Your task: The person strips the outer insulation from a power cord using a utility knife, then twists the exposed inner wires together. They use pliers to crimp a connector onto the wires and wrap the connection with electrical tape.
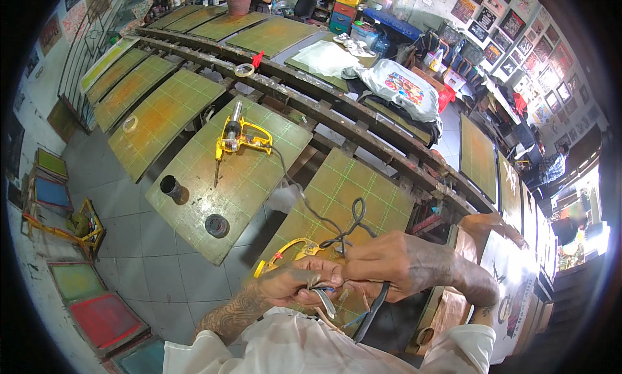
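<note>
Close to my body, my left hand (pixel 299 282) pinches the bared end of an electrical cable, where thin blue and brown wires and a strip of grey sheath (pixel 326 303) stick out. Against it, my right hand (pixel 379 260) is closed on the same wires, fingertips partly hidden. A thick black cable (pixel 370 314) hangs below the right hand. Beside my left hand lies a yellow curved handle shell (pixel 295 252). Farther off, an opened yellow heat gun (pixel 241 135) with a metal nozzle rests on a green board, its dark cord (pixel 311 209) looping toward my hands.
Two black cylindrical parts, one upright (pixel 172 187) and one lower (pixel 217 225), stand on the near green board (pixel 194 212). A tape roll (pixel 244 70) lies on the long metal rail (pixel 324 96). A printed white shirt (pixel 403 89) covers a board at right. Framed screens (pixel 107 317) lean at left.
</note>
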